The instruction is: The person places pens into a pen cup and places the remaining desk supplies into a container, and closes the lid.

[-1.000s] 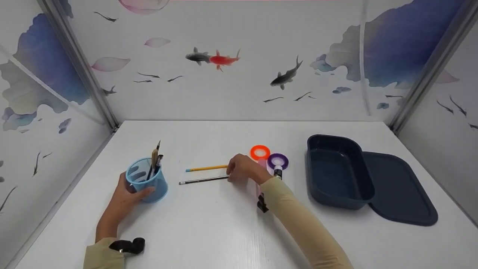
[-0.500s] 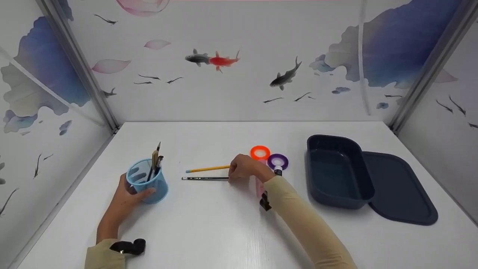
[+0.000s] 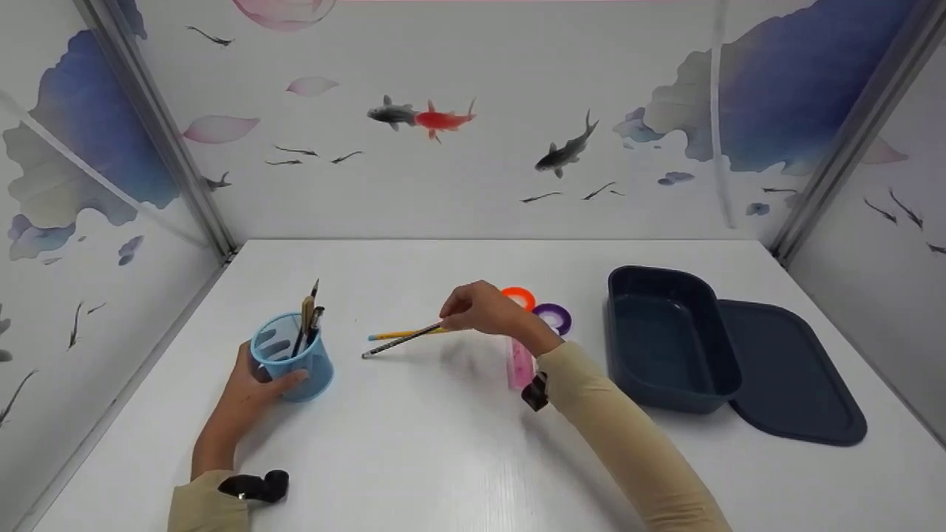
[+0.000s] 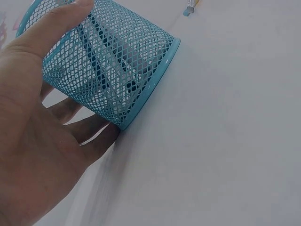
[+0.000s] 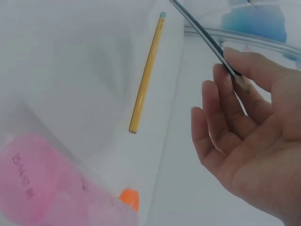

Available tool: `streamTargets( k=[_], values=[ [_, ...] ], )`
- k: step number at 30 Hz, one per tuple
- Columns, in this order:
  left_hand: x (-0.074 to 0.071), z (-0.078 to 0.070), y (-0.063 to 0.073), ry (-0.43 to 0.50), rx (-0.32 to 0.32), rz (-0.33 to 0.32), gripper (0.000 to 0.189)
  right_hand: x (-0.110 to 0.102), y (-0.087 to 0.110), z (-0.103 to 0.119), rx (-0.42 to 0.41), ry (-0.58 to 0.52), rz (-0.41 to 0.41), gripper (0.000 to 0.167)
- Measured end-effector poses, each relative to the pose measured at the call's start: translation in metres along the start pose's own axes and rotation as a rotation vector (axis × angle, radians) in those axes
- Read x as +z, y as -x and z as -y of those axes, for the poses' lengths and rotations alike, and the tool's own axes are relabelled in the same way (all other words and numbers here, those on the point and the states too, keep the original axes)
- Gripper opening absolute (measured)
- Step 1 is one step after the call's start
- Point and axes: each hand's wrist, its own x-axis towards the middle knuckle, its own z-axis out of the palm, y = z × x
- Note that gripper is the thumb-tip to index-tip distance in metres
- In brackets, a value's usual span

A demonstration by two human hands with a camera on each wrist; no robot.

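At the left of the table my left hand (image 3: pixel 247 391) grips a light blue mesh pen holder (image 3: pixel 314 375), thumb on the near side and fingers round the far side. Several brushes or pens (image 3: pixel 307 318) stand in it, leaning right. In the middle my right hand (image 3: pixel 488 310) pinches a dark striped pencil (image 3: pixel 399 343) by its sharpened end, between thumb and fingers. That pencil slants down to the left, and its tip is plain in the right wrist view. Below it a yellow pencil (image 5: pixel 148 75) with a blue end lies on the table.
Right of the hand lie an orange tape ring (image 3: pixel 523 297), a purple tape ring (image 3: pixel 554 318) and a pink translucent item (image 3: pixel 519 366) with printed marks. A dark blue box (image 3: pixel 669 347) stands farther right, its lid (image 3: pixel 802 377) beside it. White walls edge the table.
My right hand has taken the dark pencil's sharpened end and raised it off the table. The pencil now tilts across the yellow one in view. My left hand and the pen holder stay put.
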Motion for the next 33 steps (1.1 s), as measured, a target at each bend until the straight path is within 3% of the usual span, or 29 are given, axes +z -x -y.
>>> streamTargets(
  k=[6, 13, 23, 33],
  values=[
    [0.001, 0.000, -0.001, -0.002, -0.005, 0.001, 0.106, 0.001, 0.003, 0.007, -0.096, -0.124, -0.137, 0.021],
    [0.002, -0.002, -0.002, -0.005, -0.004, 0.007, 0.107, 0.003, 0.007, 0.018, -0.143, -0.289, -0.265, 0.027],
    [0.000, -0.005, -0.001, -0.003, 0.019, 0.001, 0.105, 0.009, 0.014, 0.041, -0.223, -0.487, -0.259, 0.028],
    [-0.001, -0.001, -0.001, -0.010, -0.001, 0.002, 0.108, 0.017, 0.017, 0.060, -0.293, -0.634, -0.272, 0.025]
  ],
)
